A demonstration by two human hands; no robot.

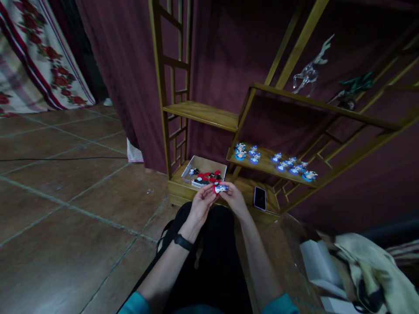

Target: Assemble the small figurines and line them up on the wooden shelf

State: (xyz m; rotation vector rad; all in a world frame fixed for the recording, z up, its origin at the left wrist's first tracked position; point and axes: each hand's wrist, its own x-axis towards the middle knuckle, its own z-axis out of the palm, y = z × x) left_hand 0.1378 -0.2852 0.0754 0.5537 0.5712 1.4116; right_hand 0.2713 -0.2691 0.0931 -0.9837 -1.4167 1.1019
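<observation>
A: ok so what could go wrong here, left to right?

B: The box first. Its red and black bits are in a jumble, so a careless wrist could probably scatter them. Then the left hand has the red end of the figure pinched, and the right hand has its fingers closed on the blue end. It's lying sideways just past the knees, by the box's near right corner, so if the fingers slip it likely drops to the lap or floor

A: and further right?

B: The phone lies flat on the base, easy for the right hand to bump. Past that, the figurines stand in clusters on the shelf, and a brushing forearm could topple a few

A: edges and room?

B: Loads of open floor on the left. The box's low wall is the edge nearest the left hand. Between box and phone there's a strip of base to work over. The shelf sits higher, with figurines close to its front edge at the right end
</observation>
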